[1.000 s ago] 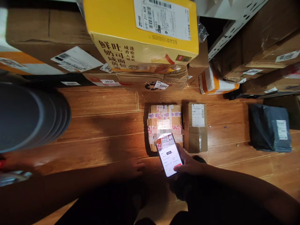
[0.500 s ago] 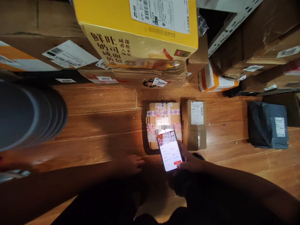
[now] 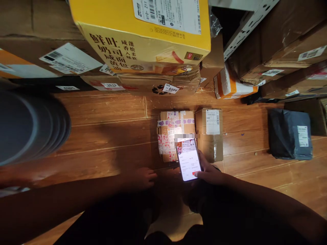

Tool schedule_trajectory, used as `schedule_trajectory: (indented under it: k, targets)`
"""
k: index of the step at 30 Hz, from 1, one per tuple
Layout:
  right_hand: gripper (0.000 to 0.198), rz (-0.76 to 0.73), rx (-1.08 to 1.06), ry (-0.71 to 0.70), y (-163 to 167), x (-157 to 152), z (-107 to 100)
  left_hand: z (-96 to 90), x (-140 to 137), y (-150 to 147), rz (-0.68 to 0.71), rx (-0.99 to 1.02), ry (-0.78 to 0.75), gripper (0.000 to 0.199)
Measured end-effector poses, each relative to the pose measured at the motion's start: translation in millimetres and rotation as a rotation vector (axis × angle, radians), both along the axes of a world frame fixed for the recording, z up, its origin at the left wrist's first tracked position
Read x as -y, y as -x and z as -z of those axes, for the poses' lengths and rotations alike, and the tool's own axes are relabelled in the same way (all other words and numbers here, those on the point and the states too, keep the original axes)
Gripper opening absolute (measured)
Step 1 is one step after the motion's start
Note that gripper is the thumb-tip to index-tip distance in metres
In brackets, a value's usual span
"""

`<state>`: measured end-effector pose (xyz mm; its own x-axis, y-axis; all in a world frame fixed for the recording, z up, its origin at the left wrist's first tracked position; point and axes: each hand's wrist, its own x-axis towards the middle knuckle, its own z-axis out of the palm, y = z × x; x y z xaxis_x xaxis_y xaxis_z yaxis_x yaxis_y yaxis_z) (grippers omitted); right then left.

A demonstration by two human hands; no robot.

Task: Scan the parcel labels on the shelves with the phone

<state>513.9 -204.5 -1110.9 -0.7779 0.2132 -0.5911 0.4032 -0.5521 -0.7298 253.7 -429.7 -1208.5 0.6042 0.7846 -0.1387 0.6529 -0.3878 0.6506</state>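
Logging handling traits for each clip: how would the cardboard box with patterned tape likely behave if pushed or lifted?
The box probably stays fairly stiff, being cardboard bound by crossing strips of tape. Its left edge looks uneven, so it may give slightly when squeezed. Lying flat on the wooden floor, it would likely slide rather than roll.

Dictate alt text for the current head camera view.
A right hand holds a lit phone over a taped cardboard parcel on a wooden floor. The left hand, in shadow, shows nothing held; a yellow box stands beyond.
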Motion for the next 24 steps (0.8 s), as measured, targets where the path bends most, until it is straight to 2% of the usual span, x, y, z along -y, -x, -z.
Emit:
schedule_trajectory:
  k: [2, 4, 8, 16, 24]
  targets:
    - [0.086, 0.018, -0.011, 0.005, -4, -3, 2, -1.6, -4, 2, 0.104, -0.005, -0.14, 0.012]
    - [0.089, 0.05, -0.013, -0.014, -8, -6, 4, -2.4, -6, 4, 0.152, -0.02, -0.201, 0.013]
    - [0.085, 0.068, -0.014, -0.048, -12, -10, 6, -3.5, -8, 5, 0.18, -0.05, -0.172, 0.012]
    - [0.083, 0.083, 0.008, 0.037, -11, -8, 0, -11.5, -15, 4, 0.192, -0.059, -0.168, 0.012]
    - [0.079, 0.061, -0.035, -0.031, -15, -11, 7, -0.3, -6, 3, 0.174, -0.058, -0.168, 0.011]
